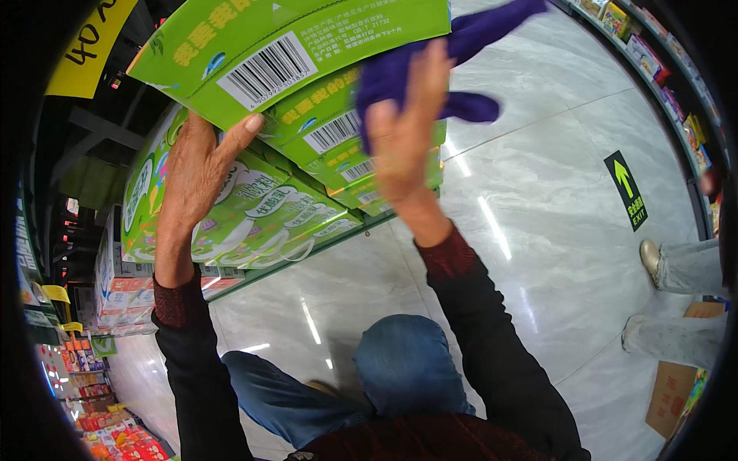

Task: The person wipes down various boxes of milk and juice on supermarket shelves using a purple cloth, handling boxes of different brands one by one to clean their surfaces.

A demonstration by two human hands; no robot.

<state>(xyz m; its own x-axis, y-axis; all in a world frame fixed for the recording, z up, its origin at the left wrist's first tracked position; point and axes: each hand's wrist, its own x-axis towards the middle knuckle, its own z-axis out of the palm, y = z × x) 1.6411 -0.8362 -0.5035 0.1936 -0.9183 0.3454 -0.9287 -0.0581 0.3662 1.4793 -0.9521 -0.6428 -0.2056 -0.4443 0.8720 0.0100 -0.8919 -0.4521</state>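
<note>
My left hand (202, 167) grips the lower edge of a green drink carton (346, 34), its thumb on the printed side by the barcode and its fingers hidden underneath. This carton sits tilted at the top of a stack of similar green cartons (323, 129). At the stack's right side my right hand (409, 127) is blurred, with a dark purple cloth (392, 80) behind and beside its fingers. The cloth lies against the carton fronts, and its loose ends stick out to the right. Whether my right fingers pinch it cannot be told.
More green cartons (277, 207) stand on a green shelf edge (265, 282) at left, near white and red boxes (124, 294). A yellow handwritten sign (86, 52) hangs upper left. Another person's legs (686, 268) and an open cardboard box (669, 397) are at right, below stocked shelves (651, 63).
</note>
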